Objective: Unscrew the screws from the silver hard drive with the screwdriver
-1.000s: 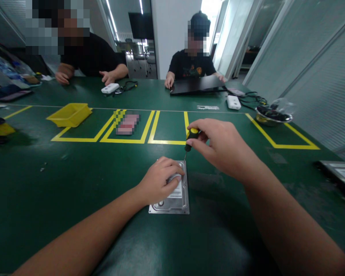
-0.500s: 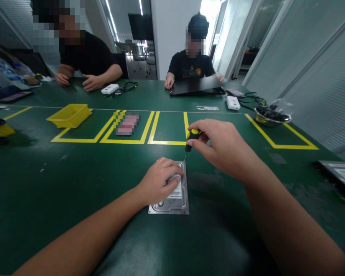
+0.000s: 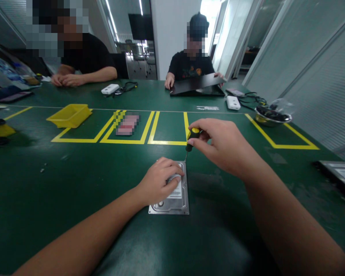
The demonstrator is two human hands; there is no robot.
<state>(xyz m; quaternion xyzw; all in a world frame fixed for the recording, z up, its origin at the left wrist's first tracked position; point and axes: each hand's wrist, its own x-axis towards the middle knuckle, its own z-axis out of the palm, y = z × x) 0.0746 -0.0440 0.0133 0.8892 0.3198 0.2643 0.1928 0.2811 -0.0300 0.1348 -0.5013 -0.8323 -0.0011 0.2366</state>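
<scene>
A silver hard drive with a white label lies flat on the green table. My left hand rests over it, fingers bent across the top and holding it down; much of the label is hidden beneath. Between the thumb and fingers of my right hand is a black and yellow screwdriver, nearly upright. Its thin shaft points down at the drive's far right corner. Whether the tip sits in a screw is too small to tell.
A yellow bin stands at the far left. A metal bowl of dark parts is at the far right, another drive at the right edge. Across the table one person sits; another holds a black panel.
The screwdriver handle has shifted very slightly right in my right hand. My left hand and the drive stay put. Across the table, the left person's hands have come together.
</scene>
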